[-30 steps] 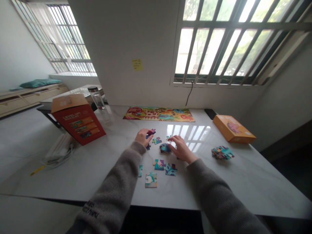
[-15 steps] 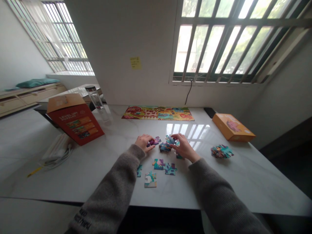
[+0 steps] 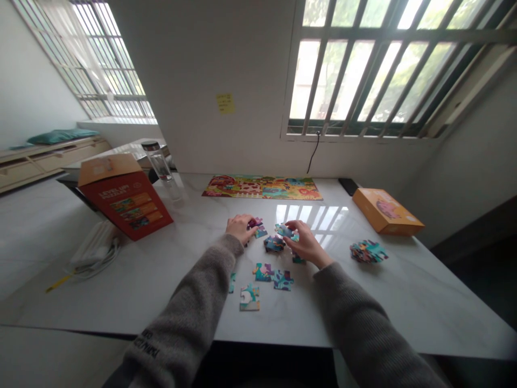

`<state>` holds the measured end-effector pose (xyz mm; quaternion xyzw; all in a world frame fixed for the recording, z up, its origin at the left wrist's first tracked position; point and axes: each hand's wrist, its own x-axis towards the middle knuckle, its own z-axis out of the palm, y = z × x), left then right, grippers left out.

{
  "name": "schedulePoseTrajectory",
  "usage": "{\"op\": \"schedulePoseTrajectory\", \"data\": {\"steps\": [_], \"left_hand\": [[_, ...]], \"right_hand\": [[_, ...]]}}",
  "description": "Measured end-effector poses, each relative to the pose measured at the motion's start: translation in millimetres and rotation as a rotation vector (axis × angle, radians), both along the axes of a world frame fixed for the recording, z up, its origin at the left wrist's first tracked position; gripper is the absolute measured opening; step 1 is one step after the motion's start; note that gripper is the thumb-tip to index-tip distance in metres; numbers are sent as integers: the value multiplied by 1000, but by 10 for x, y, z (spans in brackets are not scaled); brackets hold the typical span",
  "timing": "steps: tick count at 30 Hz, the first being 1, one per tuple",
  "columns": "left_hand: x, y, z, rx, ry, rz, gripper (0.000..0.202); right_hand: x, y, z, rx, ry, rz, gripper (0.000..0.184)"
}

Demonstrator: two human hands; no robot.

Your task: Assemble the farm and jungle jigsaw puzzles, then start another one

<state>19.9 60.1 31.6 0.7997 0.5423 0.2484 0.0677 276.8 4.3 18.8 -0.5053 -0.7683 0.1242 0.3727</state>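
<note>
My left hand [image 3: 239, 227] rests on the white table [image 3: 161, 269] with its fingers closed on a purple puzzle piece [image 3: 254, 222]; another small piece [image 3: 260, 233] lies beside it. My right hand [image 3: 306, 244] pinches a blue-green puzzle piece [image 3: 284, 230] just above the table. Between the hands lies a small stack of pieces [image 3: 273, 244]. Closer to me lie several loose pieces [image 3: 264, 272], one pale piece [image 3: 250, 298] nearest the table's front edge.
A finished colourful puzzle strip [image 3: 262, 188] lies at the back by the wall. A red-orange box [image 3: 125, 196] stands at left with a glass bottle [image 3: 160, 163] behind and white cables [image 3: 95, 250] beside it. An orange box [image 3: 386, 212] and a heap of pieces [image 3: 367, 251] sit at right.
My left hand drew a purple piece toward the middle and keeps hold of it. My right hand lifted a blue-green piece off the small stack and holds it slightly farther back.
</note>
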Motion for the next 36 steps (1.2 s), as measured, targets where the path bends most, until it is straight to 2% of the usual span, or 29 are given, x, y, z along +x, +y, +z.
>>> {"op": "schedulePoseTrajectory", "data": {"steps": [7,11,15,18,21,23,26,29,32,36], "left_hand": [[193,389,26,6,106,-62,15],[281,603,-42,-30,146,-100,17],[290,688,-106,-49,168,-119,14],[254,633,-87,-36,151,-100,13],[206,458,-32,-33,140,-119,16],[188,294,-3,-69,152,-245,23],[200,53,4,-76,162,-431,49],[245,-88,-26,-74,200,-517,55],[267,-97,-72,-94,168,-570,45],[149,17,-131,-68,-22,-613,38]], "right_hand": [[-40,-35,19,1,-16,-2,30],[-30,-39,15,-9,-29,-10,27],[-28,-45,17,-17,-49,-8,28],[-13,-37,15,-12,-64,-20,29],[24,-15,3,-7,-78,-58,29],[53,2,-7,-6,-86,-99,29],[86,21,-20,-6,-92,-147,29],[98,27,-29,-10,-86,-152,29],[106,31,-36,-16,-77,-148,28],[149,52,-63,-11,-60,-151,29]]}}
